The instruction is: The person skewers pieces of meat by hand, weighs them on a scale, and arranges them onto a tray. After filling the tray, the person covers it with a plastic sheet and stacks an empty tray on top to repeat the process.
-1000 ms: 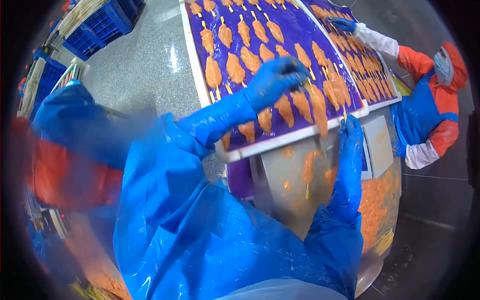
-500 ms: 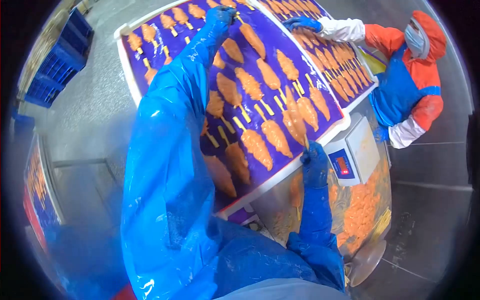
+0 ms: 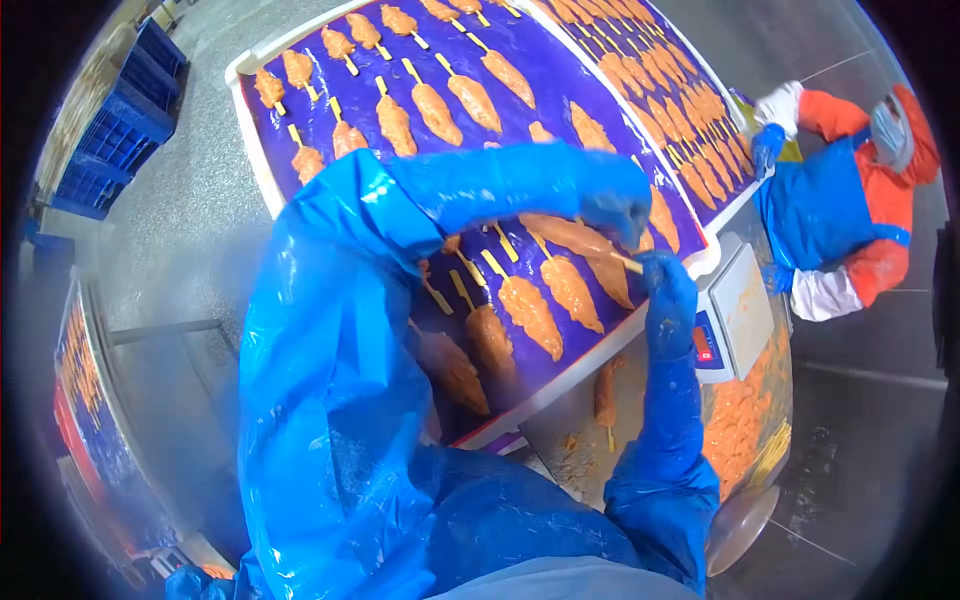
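Observation:
In my right hand, gloved in blue, the fingers pinch the wooden stick of a raw meat skewer. Its orange meat slants up to the left above the tray's near-right part. My left hand is just above it, close to the stick end; its fingers are blurred, so I cannot see whether it touches the meat. Below both hands lies a white-rimmed tray with a purple liner, carrying rows of similar meat skewers. My left sleeve hides the tray's middle.
A scale stands right of the tray, beside heaped raw meat and loose sticks. One skewer lies below the tray's edge. A co-worker stands right, near a second filled tray. Blue crates are left.
My left hand has come from the tray's far edge down to my right hand. The pinched skewer has been raised and turned leftward. The co-worker's hand has withdrawn from the second tray.

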A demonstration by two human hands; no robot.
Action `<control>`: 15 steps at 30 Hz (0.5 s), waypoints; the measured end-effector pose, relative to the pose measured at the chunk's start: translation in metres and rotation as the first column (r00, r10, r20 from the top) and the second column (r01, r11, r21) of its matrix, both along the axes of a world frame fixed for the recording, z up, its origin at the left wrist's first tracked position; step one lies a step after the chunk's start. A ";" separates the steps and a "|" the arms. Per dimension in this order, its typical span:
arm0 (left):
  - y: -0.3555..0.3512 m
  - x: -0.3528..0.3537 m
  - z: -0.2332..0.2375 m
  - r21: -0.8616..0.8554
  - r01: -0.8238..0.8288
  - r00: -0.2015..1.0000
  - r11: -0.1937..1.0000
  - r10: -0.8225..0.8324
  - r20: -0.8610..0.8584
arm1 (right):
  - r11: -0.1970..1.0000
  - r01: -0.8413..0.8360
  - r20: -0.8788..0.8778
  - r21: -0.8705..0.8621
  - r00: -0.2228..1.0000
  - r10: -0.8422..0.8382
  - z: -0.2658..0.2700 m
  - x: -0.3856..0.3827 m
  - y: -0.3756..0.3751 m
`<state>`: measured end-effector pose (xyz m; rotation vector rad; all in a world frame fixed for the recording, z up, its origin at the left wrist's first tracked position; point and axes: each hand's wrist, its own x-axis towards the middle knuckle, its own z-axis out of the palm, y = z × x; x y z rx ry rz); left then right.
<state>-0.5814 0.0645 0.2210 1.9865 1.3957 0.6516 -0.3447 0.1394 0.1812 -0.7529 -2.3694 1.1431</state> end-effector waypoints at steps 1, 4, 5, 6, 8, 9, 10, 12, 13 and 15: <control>-0.007 0.015 0.016 -0.017 -0.007 0.989 1.000 0.005 -0.146 | 0.993 -0.035 0.002 0.112 0.999 0.035 0.016 -0.010 0.000; 0.006 0.017 -0.010 0.083 -0.085 0.994 0.993 0.091 -0.062 | 0.992 -0.044 -0.026 0.116 0.999 0.047 0.039 -0.029 0.004; 0.009 0.010 -0.014 0.084 -0.082 0.994 0.993 0.088 -0.064 | 0.992 -0.041 -0.027 0.116 0.999 0.044 0.042 -0.035 0.008; 0.008 -0.002 -0.015 0.025 -0.106 0.984 0.994 0.101 0.144 | 0.997 -0.002 -0.054 0.081 0.998 0.007 0.044 -0.041 0.011; 0.018 -0.031 -0.021 0.071 -0.301 0.921 0.951 0.270 0.283 | 0.999 -0.003 -0.186 0.045 0.982 0.011 0.049 -0.050 0.016; 0.031 -0.053 -0.031 0.191 -0.462 0.878 0.866 0.415 0.239 | 0.999 0.000 -0.189 0.044 0.982 0.008 0.046 -0.047 0.016; 0.042 -0.080 -0.045 0.077 -0.591 0.747 0.803 0.508 0.427 | 0.999 0.038 -0.206 -0.012 0.978 -0.040 0.041 -0.039 0.017; 0.057 -0.133 -0.065 -0.089 -0.776 0.439 0.625 0.635 0.636 | 0.971 0.027 -0.167 -0.239 0.984 -0.069 0.014 -0.006 0.028; 0.061 -0.156 -0.074 -0.129 -0.853 0.293 0.505 0.670 0.682 | 0.936 0.012 -0.212 -0.352 0.973 -0.093 -0.006 0.016 0.035; 0.062 -0.192 -0.076 -0.238 -0.899 0.138 0.367 0.754 0.642 | 0.938 0.091 -0.158 -0.336 0.976 -0.151 -0.016 0.050 0.020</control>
